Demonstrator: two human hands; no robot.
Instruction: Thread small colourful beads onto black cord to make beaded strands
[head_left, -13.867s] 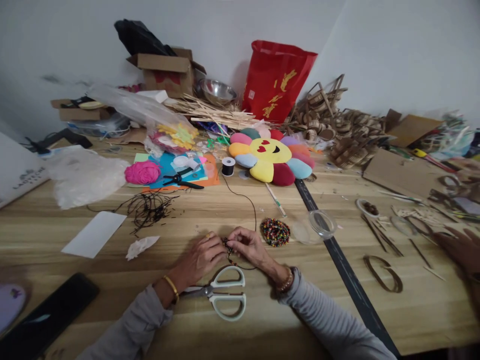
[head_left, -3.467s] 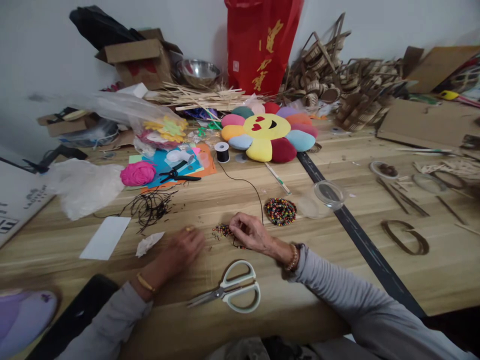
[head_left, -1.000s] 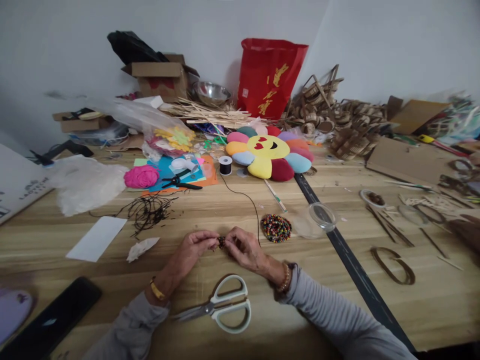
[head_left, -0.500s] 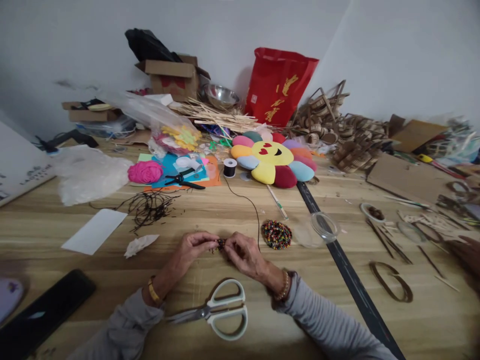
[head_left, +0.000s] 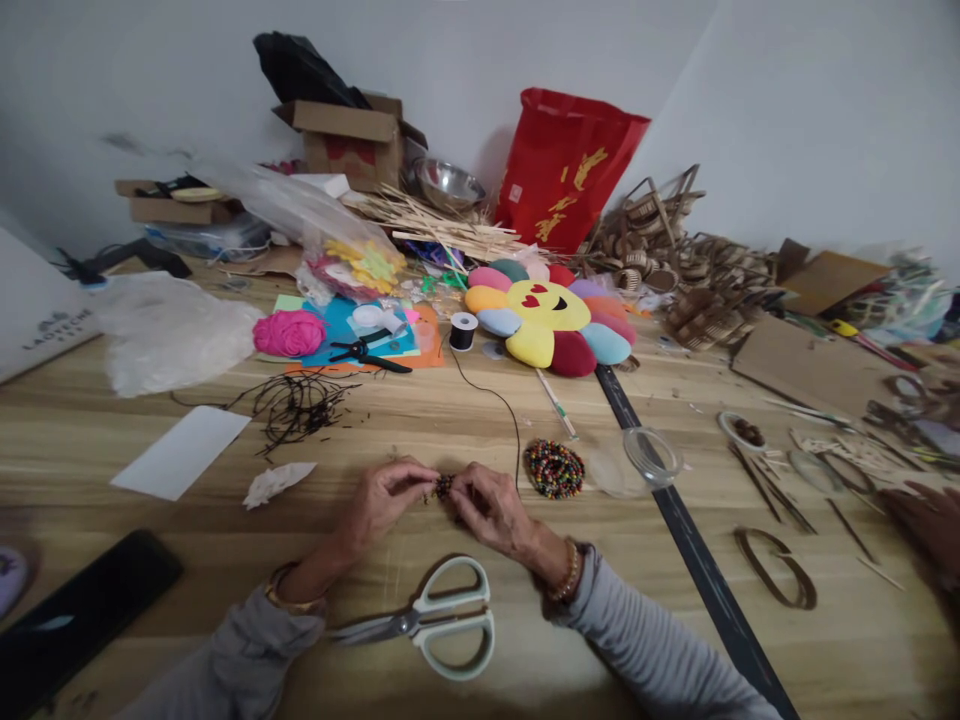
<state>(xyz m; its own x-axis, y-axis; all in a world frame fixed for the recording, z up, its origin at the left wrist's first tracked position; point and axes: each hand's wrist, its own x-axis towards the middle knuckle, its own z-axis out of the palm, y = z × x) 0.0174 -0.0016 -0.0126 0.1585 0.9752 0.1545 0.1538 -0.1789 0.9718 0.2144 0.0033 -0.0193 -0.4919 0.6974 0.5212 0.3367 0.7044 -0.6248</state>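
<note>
A small cluster of dark and coloured beads (head_left: pixel 443 487) sits between my hands, just above the table. My left hand (head_left: pixel 388 497) pinches its left side with thumb and forefinger. My right hand (head_left: pixel 491 508) is closed on the other side, its fingertips partly hidden. A black cord (head_left: pixel 504 398) runs from a spool (head_left: pixel 463 332) down to my right hand. Right of that hand lies a coil of multicoloured beads (head_left: pixel 554 469). Scissors with pale handles (head_left: pixel 453 620) lie open on the table just below my hands.
A crumpled tissue (head_left: pixel 279 484), white card (head_left: pixel 182 453) and tangled black cord (head_left: pixel 300 408) lie to the left, with a phone (head_left: pixel 90 620) nearer. A flower cushion (head_left: pixel 551 315) is behind. Clear lids (head_left: pixel 651 457) and another person's hand (head_left: pixel 926 520) are on the right.
My hands stay nearly in place at the beads, the left wrist turned slightly. The view has shifted a little. The other person's hand at the right shows further into view.
</note>
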